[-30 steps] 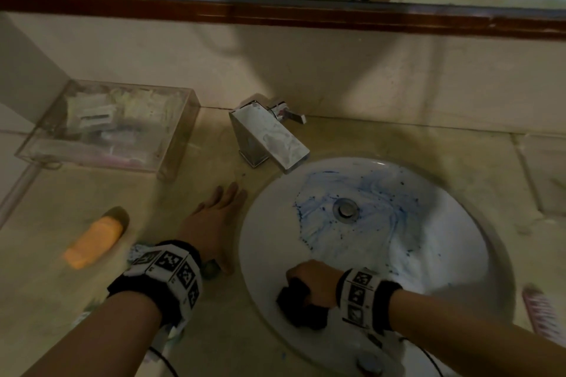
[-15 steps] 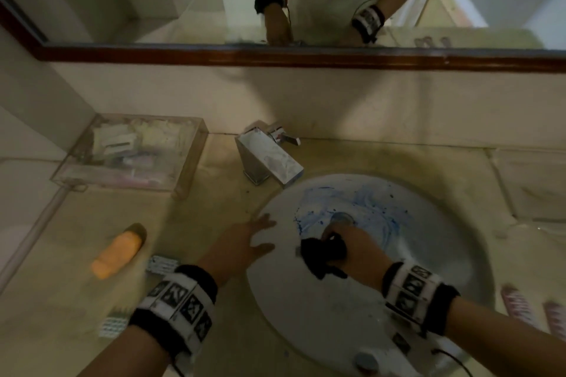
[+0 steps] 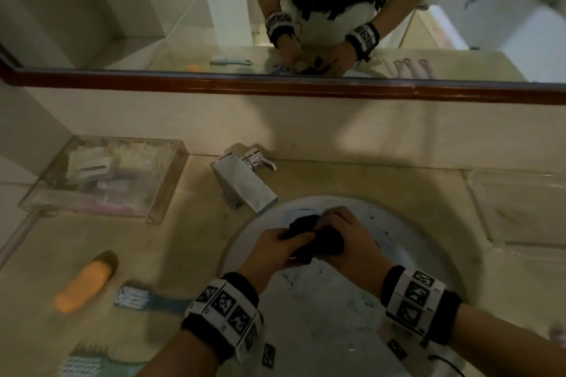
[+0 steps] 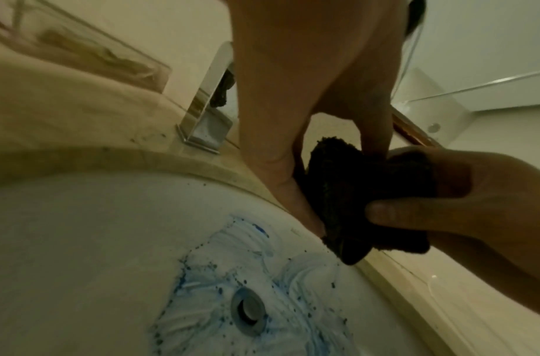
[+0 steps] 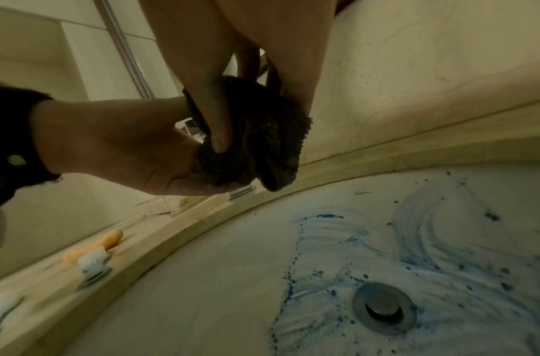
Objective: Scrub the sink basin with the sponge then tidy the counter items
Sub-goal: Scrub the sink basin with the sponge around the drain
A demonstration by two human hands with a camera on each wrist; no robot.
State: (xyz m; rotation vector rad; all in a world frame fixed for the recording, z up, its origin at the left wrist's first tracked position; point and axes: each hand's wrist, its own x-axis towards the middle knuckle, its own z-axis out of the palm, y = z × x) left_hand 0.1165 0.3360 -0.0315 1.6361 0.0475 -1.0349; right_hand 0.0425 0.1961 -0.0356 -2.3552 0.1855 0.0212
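Below both hands lies the white basin (image 5: 201,289), blue smears around its drain (image 5: 384,308). The left hand (image 3: 269,254) and right hand (image 3: 346,242) both pinch the dark sponge (image 3: 315,237), held between them, clear above the smears, so it must go down.
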